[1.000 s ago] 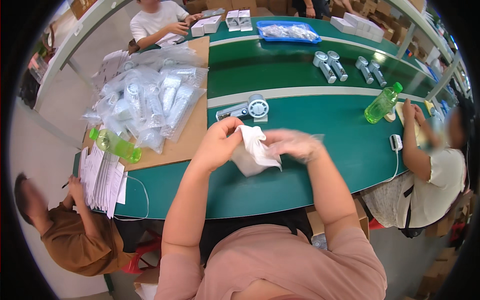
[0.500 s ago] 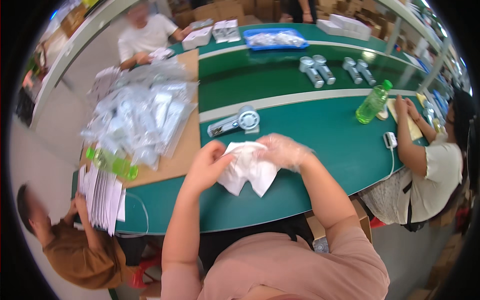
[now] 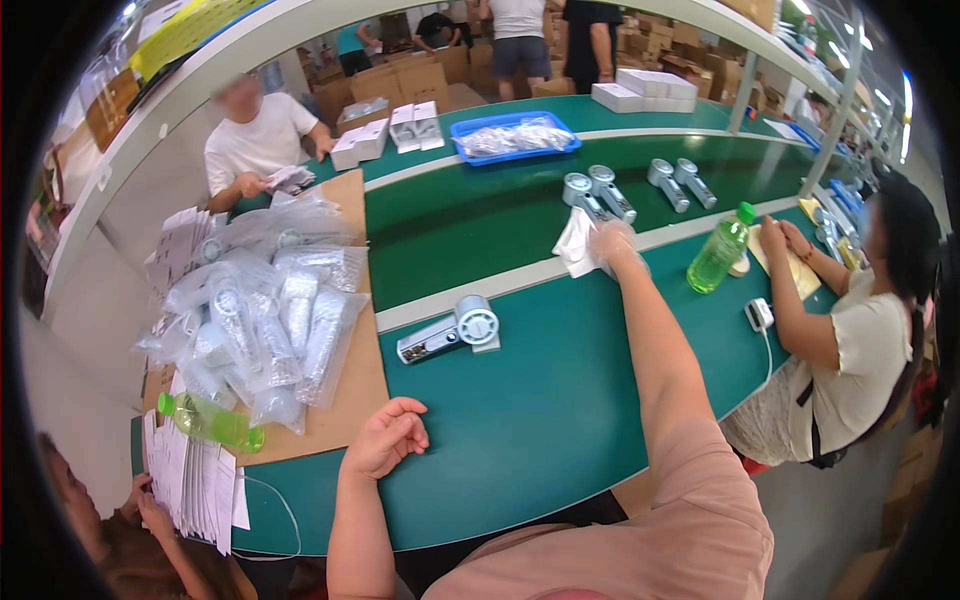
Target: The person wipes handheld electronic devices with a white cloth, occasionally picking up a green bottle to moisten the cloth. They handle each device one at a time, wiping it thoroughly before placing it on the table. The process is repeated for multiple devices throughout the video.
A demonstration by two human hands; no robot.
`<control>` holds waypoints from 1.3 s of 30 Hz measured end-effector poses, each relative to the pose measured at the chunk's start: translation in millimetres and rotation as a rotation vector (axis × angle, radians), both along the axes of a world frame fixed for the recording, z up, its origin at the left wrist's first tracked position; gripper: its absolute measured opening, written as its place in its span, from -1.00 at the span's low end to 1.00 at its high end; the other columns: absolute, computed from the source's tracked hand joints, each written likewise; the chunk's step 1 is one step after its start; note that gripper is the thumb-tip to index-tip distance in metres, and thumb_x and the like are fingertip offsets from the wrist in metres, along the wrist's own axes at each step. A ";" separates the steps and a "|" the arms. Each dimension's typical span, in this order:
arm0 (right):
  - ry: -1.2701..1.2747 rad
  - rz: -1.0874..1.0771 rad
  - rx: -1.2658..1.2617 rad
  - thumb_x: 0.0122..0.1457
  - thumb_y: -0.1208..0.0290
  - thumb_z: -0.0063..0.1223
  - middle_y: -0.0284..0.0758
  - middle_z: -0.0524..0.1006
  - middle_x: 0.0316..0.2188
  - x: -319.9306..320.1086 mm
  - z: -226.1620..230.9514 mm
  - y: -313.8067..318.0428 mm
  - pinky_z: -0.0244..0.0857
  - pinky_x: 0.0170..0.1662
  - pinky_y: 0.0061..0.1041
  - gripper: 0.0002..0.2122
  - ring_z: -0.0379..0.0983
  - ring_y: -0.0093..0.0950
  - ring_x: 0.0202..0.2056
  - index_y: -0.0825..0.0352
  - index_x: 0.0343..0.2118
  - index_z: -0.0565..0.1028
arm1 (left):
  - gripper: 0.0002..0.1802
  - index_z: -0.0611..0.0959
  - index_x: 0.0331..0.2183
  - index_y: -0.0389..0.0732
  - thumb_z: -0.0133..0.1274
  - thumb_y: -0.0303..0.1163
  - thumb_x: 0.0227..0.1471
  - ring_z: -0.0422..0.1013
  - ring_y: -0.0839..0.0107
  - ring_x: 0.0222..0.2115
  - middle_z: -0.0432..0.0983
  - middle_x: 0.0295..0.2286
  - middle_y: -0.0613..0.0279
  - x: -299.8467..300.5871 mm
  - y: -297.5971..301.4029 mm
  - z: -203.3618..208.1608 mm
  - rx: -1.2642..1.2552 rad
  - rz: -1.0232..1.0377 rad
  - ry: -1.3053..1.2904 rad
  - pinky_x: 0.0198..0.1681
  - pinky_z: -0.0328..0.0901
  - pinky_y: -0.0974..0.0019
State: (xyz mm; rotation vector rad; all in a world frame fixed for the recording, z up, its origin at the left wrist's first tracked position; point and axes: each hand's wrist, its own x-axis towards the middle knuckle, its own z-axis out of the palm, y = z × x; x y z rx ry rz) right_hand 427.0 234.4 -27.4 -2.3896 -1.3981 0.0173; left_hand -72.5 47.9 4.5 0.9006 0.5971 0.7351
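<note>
My right hand point(image 3: 614, 242), in a clear plastic glove, is stretched forward to the green belt. It grips a crumpled white cloth point(image 3: 575, 243). Just beyond it lie two pale-blue handheld fans point(image 3: 612, 195), their lower ends close to my fingers; whether I touch one is hidden. My left hand point(image 3: 390, 438) hovers over the near side of the table, empty, its fingers loosely curled and apart. Another handheld fan point(image 3: 448, 332), with a round head and shiny handle, rests on the green table point(image 3: 520, 410) ahead of my left hand.
Bagged fans point(image 3: 270, 320) are heaped on cardboard at left, beside a green bottle point(image 3: 212, 422) and folded papers point(image 3: 195, 480). Another green bottle point(image 3: 720, 250) and a white corded device point(image 3: 758, 315) are at right. Across the belt stands a blue tray point(image 3: 515, 138). Co-workers sit on both sides.
My right hand has carried the white cloth from in front of me forward to the belt. My left hand has let go of the cloth and drawn back. The view has shifted.
</note>
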 end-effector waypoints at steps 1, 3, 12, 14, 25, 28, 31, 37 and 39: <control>0.006 0.004 0.058 0.18 0.12 -0.08 -0.06 0.56 -0.16 -6.2 -0.1 7.3 0.34 0.02 -0.24 -0.67 0.49 -0.11 -0.08 0.22 -0.21 0.62 | -0.74 0.47 -0.10 -0.23 0.02 -0.33 0.21 0.46 0.46 -0.43 0.48 -0.47 0.24 -4.7 2.1 -7.4 -0.009 -0.020 0.008 -0.35 0.37 0.44; 0.015 -0.010 0.160 0.17 0.13 -0.05 -0.06 0.59 -0.23 -3.9 -4.5 7.1 0.37 -0.03 -0.24 -0.67 0.52 -0.08 -0.14 0.28 -0.25 0.62 | -0.73 0.46 -0.08 -0.22 0.01 -0.33 0.22 0.46 0.44 -0.40 0.49 -0.44 0.24 -10.2 2.3 -19.4 -0.043 -0.081 0.018 -0.31 0.38 0.42; 1.192 0.241 0.755 0.25 0.17 0.04 -0.34 0.59 -0.37 -33.6 -17.8 -68.8 0.38 -0.28 -0.55 -0.68 0.49 -0.59 -0.38 0.40 -0.20 0.56 | -0.72 0.45 -0.06 -0.21 0.00 -0.33 0.22 0.46 0.47 -0.38 0.49 -0.43 0.26 -2.5 1.8 -16.6 -0.013 -0.062 0.029 -0.31 0.38 0.43; 1.229 0.402 0.622 0.28 0.16 0.02 -0.37 0.58 -0.39 -84.6 13.9 -114.4 0.38 -0.29 -0.59 -0.67 0.47 -0.63 -0.40 0.38 -0.17 0.54 | -0.72 0.45 -0.07 -0.21 0.01 -0.34 0.22 0.46 0.47 -0.39 0.49 -0.43 0.27 -13.3 2.6 -29.8 0.126 -0.033 0.125 -0.32 0.38 0.44; 0.578 0.815 0.193 0.17 0.28 0.09 0.08 0.46 -0.11 -254.8 43.7 -274.3 0.32 0.00 -0.22 -0.76 0.43 -0.03 -0.09 0.26 -0.17 0.62 | -0.68 0.49 -0.07 -0.26 -0.01 -0.29 0.22 0.51 0.37 -0.30 0.53 -0.29 0.15 -7.3 -22.9 -10.9 0.271 0.193 0.150 -0.29 0.44 0.36; 0.484 0.971 0.027 0.16 0.23 0.07 0.07 0.49 -0.14 -258.3 49.2 -281.1 0.35 -0.04 -0.20 -0.74 0.46 -0.02 -0.14 0.28 -0.21 0.62 | -0.52 0.41 0.09 -0.26 0.00 -0.24 0.21 0.52 0.33 -0.24 0.53 -0.23 0.11 -5.3 -19.9 -17.4 0.360 0.242 0.297 -0.24 0.47 0.34; 0.580 1.042 -0.220 0.18 0.23 0.03 -0.02 0.55 -0.27 -254.8 69.0 -290.9 0.38 -0.13 -0.25 -0.74 0.52 -0.14 -0.26 0.33 -0.29 0.60 | -0.50 0.40 0.11 -0.26 0.02 -0.25 0.20 0.46 0.32 -0.15 0.49 -0.14 0.10 -8.3 -20.0 -18.1 0.367 0.263 0.310 -0.10 0.40 0.29; 1.067 0.728 -0.328 0.22 0.26 0.00 -0.21 0.60 -0.41 -219.2 84.5 -289.1 0.38 -0.24 -0.42 -0.74 0.52 -0.46 -0.35 0.34 -0.19 0.56 | -0.24 0.35 0.14 -0.32 0.20 -0.46 -0.14 0.31 0.04 0.05 0.37 0.00 -0.08 49.8 -72.7 -0.6 0.910 0.252 0.923 0.11 0.20 0.13; 1.162 0.640 -0.038 0.26 0.31 -0.03 -0.31 0.60 -0.37 -207.8 58.2 -273.9 0.41 -0.27 -0.49 -0.75 0.50 -0.55 -0.39 0.37 -0.13 0.52 | -0.21 0.33 0.13 -0.35 0.18 -0.51 -0.21 0.24 -0.09 0.09 0.31 0.04 -0.17 59.0 -88.2 -10.4 1.022 0.341 1.052 0.17 0.14 0.08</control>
